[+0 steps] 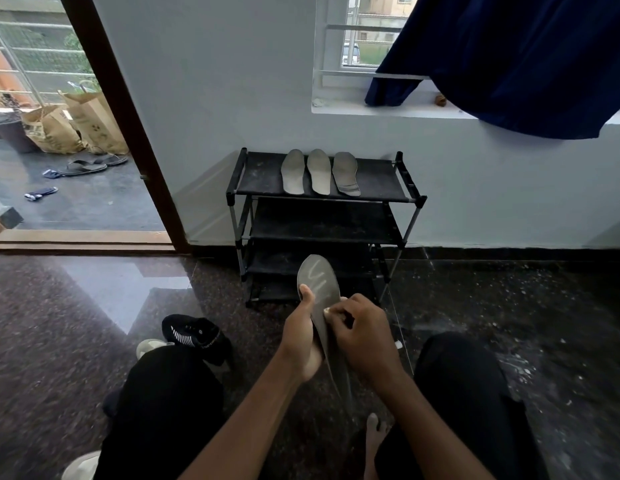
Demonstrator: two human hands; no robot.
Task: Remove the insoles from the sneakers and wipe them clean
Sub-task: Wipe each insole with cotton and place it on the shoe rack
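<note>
A person crouches on the polished stone floor point(94, 306), dark-trousered knees at either side and a bare foot point(374, 434) between them at the lower edge. Just ahead of the knees, the left hand point(303, 336) grips a grey insole point(319, 278) at its middle, thumb pressed over the upper face and the fingers wrapped behind it. The insole stands nearly upright, toe end up, with pale streaks across the toe area. The right hand point(362, 332) has its fingers curled round a small whitish wipe point(327, 310), held against the insole's face just beside the left thumb. On the floor to the left, near the left knee, lies a black sneaker point(197, 336) with white stripes. Beyond the hands, a black tiered shoe rack point(260, 174) stands against the wall; three more grey insoles point(319, 171) lie side by side on its top shelf. Above it, a dark blue cloth point(509, 57) hangs over the windowsill point(388, 110). Far left, through an open doorway, are brown paper bags point(90, 123) and sandals point(83, 166).
</note>
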